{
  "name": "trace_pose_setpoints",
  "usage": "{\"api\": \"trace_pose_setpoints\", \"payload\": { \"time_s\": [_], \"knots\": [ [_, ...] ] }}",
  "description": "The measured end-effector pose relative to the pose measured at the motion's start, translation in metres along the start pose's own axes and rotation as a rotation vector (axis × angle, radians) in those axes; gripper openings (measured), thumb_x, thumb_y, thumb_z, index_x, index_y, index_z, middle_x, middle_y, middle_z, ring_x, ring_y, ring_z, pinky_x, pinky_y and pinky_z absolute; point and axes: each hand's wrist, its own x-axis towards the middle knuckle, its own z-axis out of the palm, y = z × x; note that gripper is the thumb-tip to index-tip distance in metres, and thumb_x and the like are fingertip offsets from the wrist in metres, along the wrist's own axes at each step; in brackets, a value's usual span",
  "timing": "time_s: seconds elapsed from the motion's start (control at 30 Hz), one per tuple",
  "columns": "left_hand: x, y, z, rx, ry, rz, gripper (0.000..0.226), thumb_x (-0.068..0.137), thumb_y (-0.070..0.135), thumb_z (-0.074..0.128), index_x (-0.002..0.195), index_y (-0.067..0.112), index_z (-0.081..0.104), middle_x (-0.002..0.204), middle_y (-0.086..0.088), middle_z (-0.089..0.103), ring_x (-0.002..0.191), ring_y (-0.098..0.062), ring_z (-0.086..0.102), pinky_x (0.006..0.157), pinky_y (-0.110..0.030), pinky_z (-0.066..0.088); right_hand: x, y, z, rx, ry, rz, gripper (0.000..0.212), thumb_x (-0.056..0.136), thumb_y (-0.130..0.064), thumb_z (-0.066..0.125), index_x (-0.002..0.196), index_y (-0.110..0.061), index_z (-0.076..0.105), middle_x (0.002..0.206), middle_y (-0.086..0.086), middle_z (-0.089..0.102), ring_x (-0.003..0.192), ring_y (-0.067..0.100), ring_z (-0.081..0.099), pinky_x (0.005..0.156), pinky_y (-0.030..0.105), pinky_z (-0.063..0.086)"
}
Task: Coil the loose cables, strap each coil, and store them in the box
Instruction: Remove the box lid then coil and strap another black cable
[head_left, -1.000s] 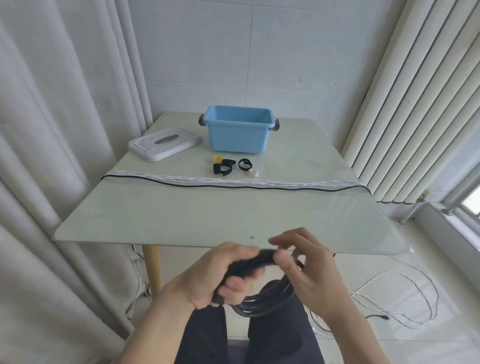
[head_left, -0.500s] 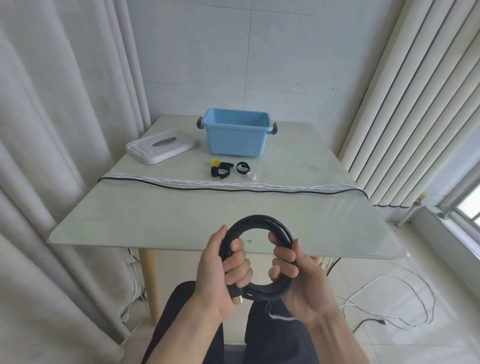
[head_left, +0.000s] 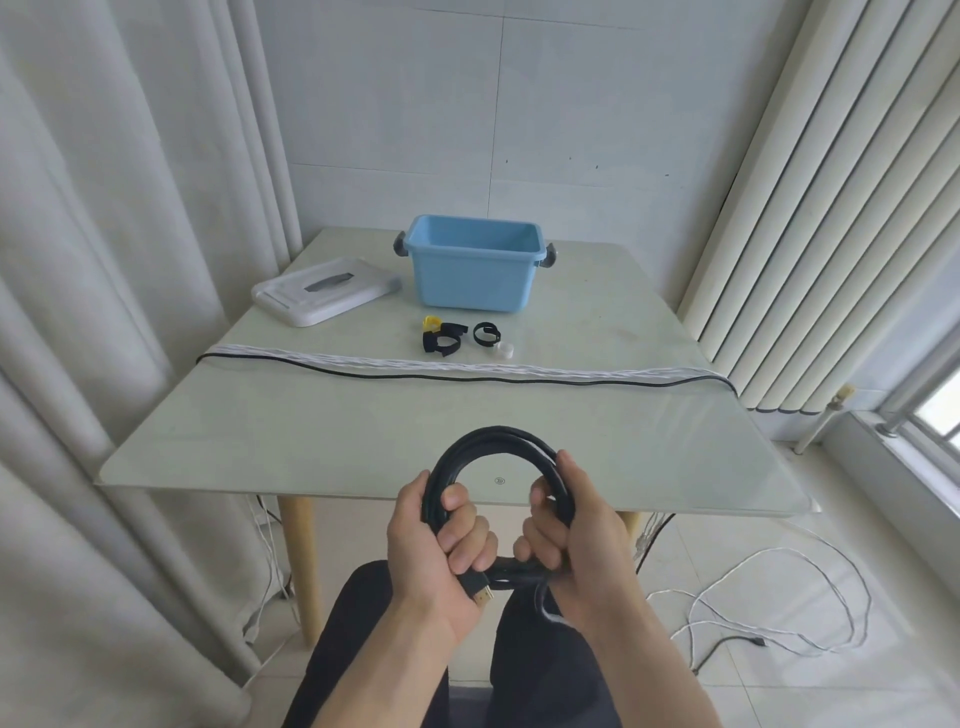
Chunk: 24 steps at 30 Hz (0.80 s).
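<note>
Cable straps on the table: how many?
4, apparently, grouped before the blue plastic box: yellow strap, two overlapping black hook-and-loop straps, black loop strap. Overlap may hide others.

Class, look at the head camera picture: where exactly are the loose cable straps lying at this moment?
The straps lie mid-table, just in front of the blue box and behind the stretched white and black cables.

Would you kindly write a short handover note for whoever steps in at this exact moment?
Left hand and right hand both grip the coiled black cable, held over the near edge of the pale glass table.
Black hook-and-loop straps lie in front of the open blue plastic box.
Done: this coil is wound.
Left: strap it, box it; then the long black and white cables lying across the table.
</note>
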Motion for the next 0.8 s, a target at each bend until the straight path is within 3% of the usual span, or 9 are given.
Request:
{"api": "trace_pose_setpoints", "payload": {
  "time_s": [0.1,0.2,0.3,0.4,0.47,0.53,0.7,0.8],
  "knots": [
    [-0.001,0.009,0.002,0.045,-0.031,0.042,0.048,0.099,0.04,0.038,0.058,0.016,0.046,0.042,0.005,0.023,0.032,-0.011,0.02,0.035,-0.024,0.024,0.003,-0.002,-0.007,-0.312,0.005,-0.216,0.049,0.103,-0.042,0.045,0.082,-0.006,0.072,0.055,0.013,0.058,0.052,0.027,0.06,0.059,0.036,0.051],
    [-0.001,0.014,0.003,0.018,-0.044,0.049,0.051,0.099,0.044,0.037,0.059,0.015,0.046,0.042,0.005,0.023,0.031,-0.01,0.021,0.034,-0.023,0.026,0.004,-0.008,-0.012,-0.407,-0.008,-0.263,0.045,0.102,-0.039,0.048,0.087,-0.006,0.075,0.069,0.013,0.071,0.063,0.029,0.071,0.063,0.039,0.057],
    [0.0,0.015,0.009,0.029,-0.006,0.09,0.051,0.099,0.046,0.04,0.058,0.016,0.046,0.043,0.005,0.023,0.033,-0.01,0.02,0.035,-0.024,0.025,0.005,-0.011,-0.011,-0.531,0.001,-0.286,0.044,0.102,-0.04,0.046,0.09,-0.009,0.074,0.074,0.01,0.075,0.062,0.03,0.073,0.06,0.039,0.061],
    [0.005,0.021,0.013,-0.036,0.034,0.172,0.047,0.099,0.044,0.041,0.059,0.018,0.045,0.044,0.007,0.023,0.034,-0.01,0.019,0.036,-0.024,0.023,0.006,-0.009,-0.012,-0.698,0.003,-0.323,0.043,0.104,-0.04,0.042,0.09,-0.011,0.072,0.068,0.005,0.074,0.054,0.02,0.069,0.057,0.03,0.058],
    [0.009,0.028,0.014,-0.128,0.077,0.198,0.046,0.098,0.044,0.039,0.06,0.019,0.045,0.047,0.008,0.023,0.035,-0.01,0.019,0.036,-0.023,0.022,0.004,-0.002,-0.016,-0.789,-0.067,-0.331,0.032,0.105,-0.035,0.042,0.102,-0.019,0.07,0.067,0.002,0.073,0.049,0.013,0.061,0.054,0.023,0.052],
    [0.014,0.036,0.015,-0.242,0.144,0.24,0.043,0.098,0.042,0.036,0.063,0.02,0.045,0.05,0.008,0.024,0.037,-0.01,0.021,0.039,-0.024,0.022,0.001,0.006,-0.017,-0.871,-0.148,-0.325,0.022,0.105,-0.032,0.045,0.111,-0.025,0.066,0.07,0.0,0.073,0.05,0.012,0.062,0.057,0.027,0.054],
    [0.018,0.048,0.014,-0.304,0.289,0.383,0.035,0.094,0.042,0.034,0.07,0.02,0.045,0.055,0.006,0.029,0.041,-0.013,0.026,0.045,-0.022,0.026,-0.009,0.018,-0.025,-1.131,-0.172,-0.16,0.024,0.1,-0.034,0.052,0.086,-0.019,0.065,0.073,-0.001,0.074,0.052,0.011,0.068,0.054,0.021,0.052],
    [0.011,0.039,0.019,-0.16,0.292,0.468,0.032,0.097,0.038,0.032,0.074,0.021,0.047,0.055,0.005,0.031,0.041,-0.015,0.028,0.047,-0.026,0.026,-0.011,0.024,-0.033,-1.358,-0.195,-0.234,0.023,0.098,-0.038,0.045,0.079,-0.027,0.053,0.073,0.002,0.07,0.058,0.016,0.066,0.065,0.034,0.056]
  ]
}}
